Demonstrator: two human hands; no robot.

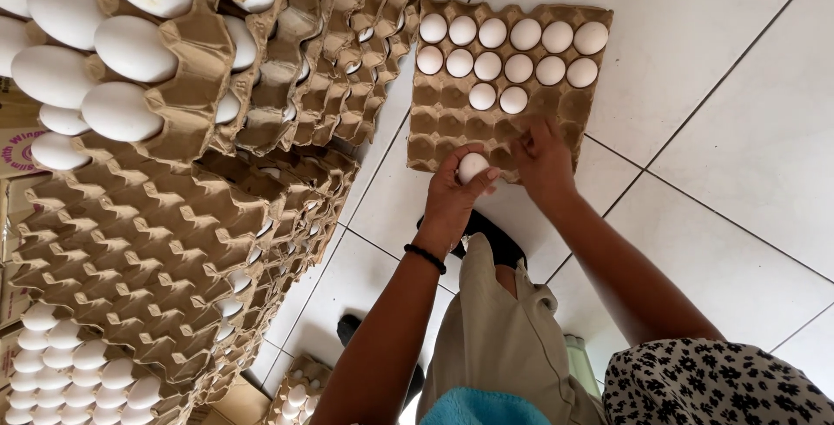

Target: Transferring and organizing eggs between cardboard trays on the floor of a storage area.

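One white egg [473,167], light, smooth and likely brittle, best cradled round its middle, sits grasped in the left hand [456,197] at the cardboard tray's [434,134] six o'clock edge, while the right hand [545,160], fingers loose, touches the tray at five o'clock.

You see one egg tray [445,125] flat on the floor with fourteen white eggs [519,67] in it. One more egg [473,166] is above it. On the left are two tall stacks of trays [156,243].
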